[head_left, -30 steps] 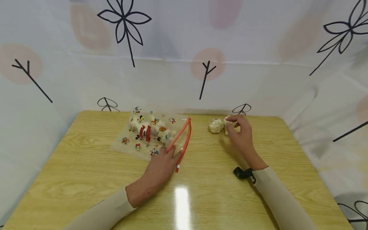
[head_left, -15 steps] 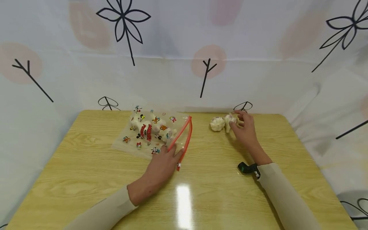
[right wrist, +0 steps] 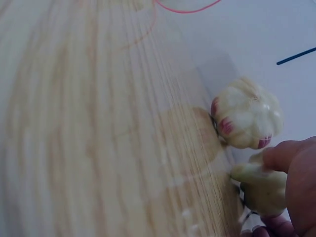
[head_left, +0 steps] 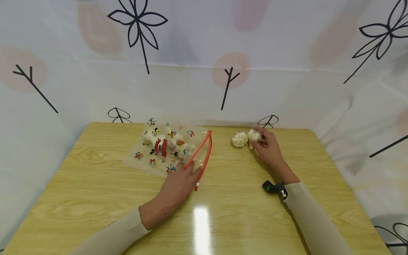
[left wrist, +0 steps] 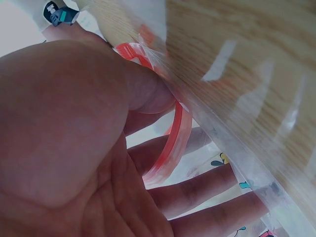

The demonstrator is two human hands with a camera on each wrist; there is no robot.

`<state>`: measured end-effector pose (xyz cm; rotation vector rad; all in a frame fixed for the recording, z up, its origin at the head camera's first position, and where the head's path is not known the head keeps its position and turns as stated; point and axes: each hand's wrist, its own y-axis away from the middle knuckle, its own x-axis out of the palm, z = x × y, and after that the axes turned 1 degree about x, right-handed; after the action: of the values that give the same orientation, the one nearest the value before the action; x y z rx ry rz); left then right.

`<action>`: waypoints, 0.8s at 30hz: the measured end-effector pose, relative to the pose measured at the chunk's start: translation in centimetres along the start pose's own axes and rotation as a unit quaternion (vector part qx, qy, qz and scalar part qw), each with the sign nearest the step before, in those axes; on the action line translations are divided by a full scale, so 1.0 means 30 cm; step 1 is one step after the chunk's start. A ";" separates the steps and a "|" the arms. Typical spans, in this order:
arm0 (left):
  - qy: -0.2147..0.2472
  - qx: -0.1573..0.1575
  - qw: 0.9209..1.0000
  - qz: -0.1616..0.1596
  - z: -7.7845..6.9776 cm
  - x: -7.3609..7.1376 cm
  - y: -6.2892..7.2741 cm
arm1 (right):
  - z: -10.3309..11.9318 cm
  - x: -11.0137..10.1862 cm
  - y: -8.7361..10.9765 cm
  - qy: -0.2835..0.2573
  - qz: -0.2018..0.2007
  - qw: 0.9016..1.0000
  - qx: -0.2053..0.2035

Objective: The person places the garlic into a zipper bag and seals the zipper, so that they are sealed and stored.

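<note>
My right hand (head_left: 269,150) pinches a white garlic bulb (head_left: 254,135) between thumb and fingertips at the table's back right. In the right wrist view, the thumb lies over that bulb (right wrist: 269,192) and the fingertips show beneath it. A second garlic bulb (head_left: 239,139), streaked with purple, sits right beside it. On the left lies a clear zip bag (head_left: 145,156) with cartoon prints, a red zip edge and several pale bulbs inside. My left hand (head_left: 176,186) holds the bag at its parted mouth; in the left wrist view, its thumb and fingers lie about the red strip (left wrist: 173,133).
The wooden table (head_left: 232,209) reaches back to a white cloth (head_left: 191,88) printed with plants. A dark wrist device (head_left: 272,187) sits at the right sleeve's cuff.
My right hand has brought its thumb and fingers onto the right garlic bulb, whose top has turned slightly upward. The left hand and the bag stay in place.
</note>
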<state>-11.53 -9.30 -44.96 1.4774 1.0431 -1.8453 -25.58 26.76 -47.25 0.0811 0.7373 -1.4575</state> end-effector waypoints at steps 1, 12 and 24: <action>-0.001 0.000 1.000 0.000 0.000 0.000 0.000 | 0.001 0.001 0.001 0.004 -0.001 1.000 -0.001; -0.006 0.002 1.000 0.006 0.001 -0.001 0.003 | 0.004 0.006 0.013 0.018 -0.032 0.999 0.032; -0.010 0.004 1.000 0.002 0.000 0.000 -0.001 | 0.131 -0.008 0.037 -0.027 -0.088 0.995 0.037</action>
<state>-11.56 -9.28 -44.94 1.4622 1.0241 -1.8595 -22.97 25.26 -44.48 0.0336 0.6586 -1.6481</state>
